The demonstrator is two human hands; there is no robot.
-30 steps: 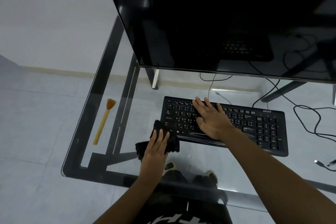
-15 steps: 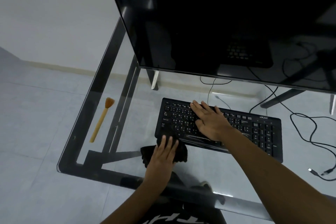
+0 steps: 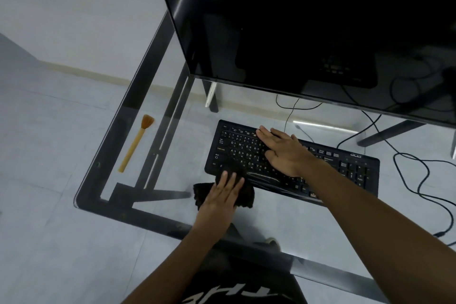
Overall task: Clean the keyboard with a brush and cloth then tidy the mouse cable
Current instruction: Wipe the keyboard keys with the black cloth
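Head view: a black keyboard (image 3: 345, 170) lies on a glass desk (image 3: 128, 212), slightly skewed, its right end nearer the person. The right hand (image 3: 283, 153) lies flat on the keys left of the keyboard's middle, fingers straight and spread toward 10 o'clock, grasping nothing. At the keyboard's 7 o'clock corner a black cloth (image 3: 248, 198) sits bunched, partly on the front edge of the keyboard and partly on the glass. The left hand (image 3: 222, 195) presses down on it with straight fingers pointing to 12 o'clock, palm flat and not curled round the fabric. A brush (image 3: 135, 145) with a pale wooden handle and reddish bristles lies well apart at 9 o'clock from the keyboard, near the desk's left edge, bristles toward 12 o'clock. A large dark monitor (image 3: 320, 20) stands at 12 o'clock. Black cables (image 3: 419, 180) loop at 3 o'clock; I cannot tell which one belongs to the mouse.
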